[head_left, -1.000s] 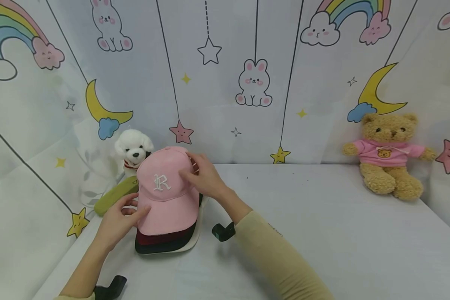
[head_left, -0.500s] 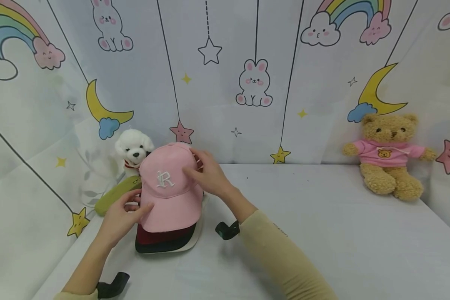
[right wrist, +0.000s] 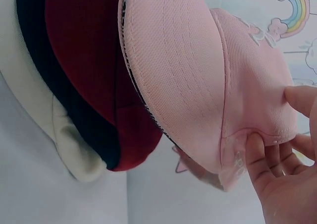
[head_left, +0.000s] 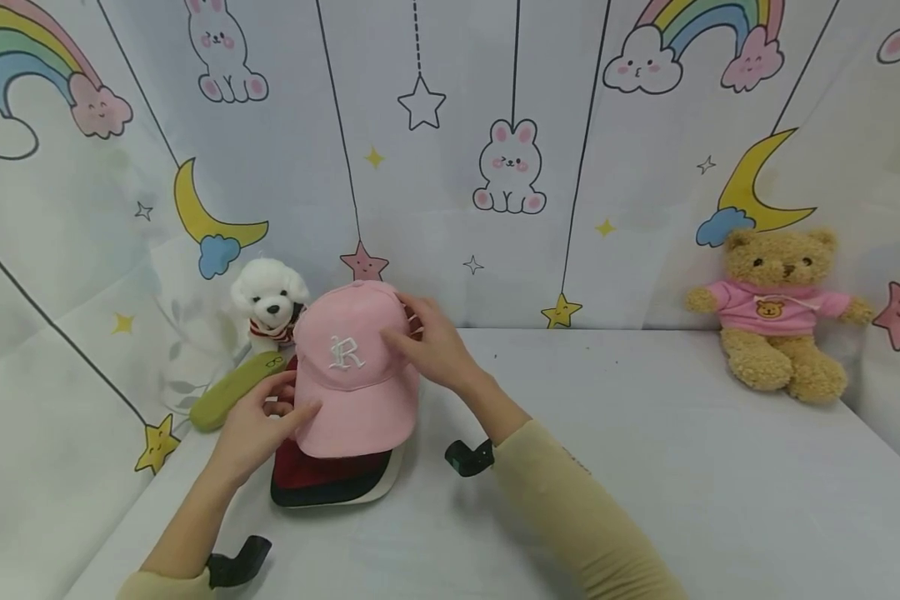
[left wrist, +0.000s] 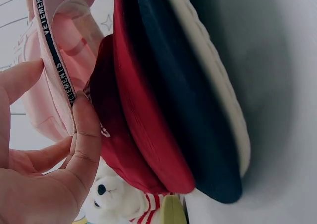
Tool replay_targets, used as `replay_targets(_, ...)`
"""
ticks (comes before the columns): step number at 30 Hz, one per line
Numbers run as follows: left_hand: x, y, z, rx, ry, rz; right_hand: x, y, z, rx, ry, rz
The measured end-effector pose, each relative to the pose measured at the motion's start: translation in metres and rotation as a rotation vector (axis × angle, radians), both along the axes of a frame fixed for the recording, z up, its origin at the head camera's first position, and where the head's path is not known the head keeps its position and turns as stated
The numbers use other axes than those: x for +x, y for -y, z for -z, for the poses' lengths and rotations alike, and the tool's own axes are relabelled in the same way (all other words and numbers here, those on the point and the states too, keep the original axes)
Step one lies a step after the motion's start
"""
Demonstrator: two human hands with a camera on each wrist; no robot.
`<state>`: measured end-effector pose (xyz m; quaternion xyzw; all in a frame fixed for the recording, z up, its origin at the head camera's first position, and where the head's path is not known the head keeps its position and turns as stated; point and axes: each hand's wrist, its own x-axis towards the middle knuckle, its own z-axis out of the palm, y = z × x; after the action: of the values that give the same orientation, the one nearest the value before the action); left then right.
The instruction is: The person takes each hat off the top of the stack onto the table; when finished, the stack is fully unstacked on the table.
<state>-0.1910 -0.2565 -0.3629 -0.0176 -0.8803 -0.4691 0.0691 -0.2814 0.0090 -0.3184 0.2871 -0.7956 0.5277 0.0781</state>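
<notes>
Head view: a left hand (head_left: 257,429) pinches the edge of a pink cap (head_left: 356,375) near its brim, thumb and fingers on either side, while a right hand (head_left: 441,348) grips the crown's opposite side. The pink cap is tilted above a stack at the left of a white table (head_left: 607,467) — apparently lifted clear, but not yet set down. Red (left wrist: 141,110), navy (left wrist: 193,105) and cream (right wrist: 74,149) caps lie nested beneath, so the work looks barely begun — one cap raised, three stacked. Behind sit a toy dog (head_left: 270,292) and a long green object (head_left: 236,392); a teddy bear (head_left: 783,317) sits well apart, far right.
</notes>
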Motion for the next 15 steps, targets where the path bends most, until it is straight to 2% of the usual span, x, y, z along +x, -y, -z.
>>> replay_targets(15, -0.010, -0.018, -0.001, 0.006, -0.021, 0.013, -0.003, -0.020, -0.005, -0.004, -0.044, 0.017)
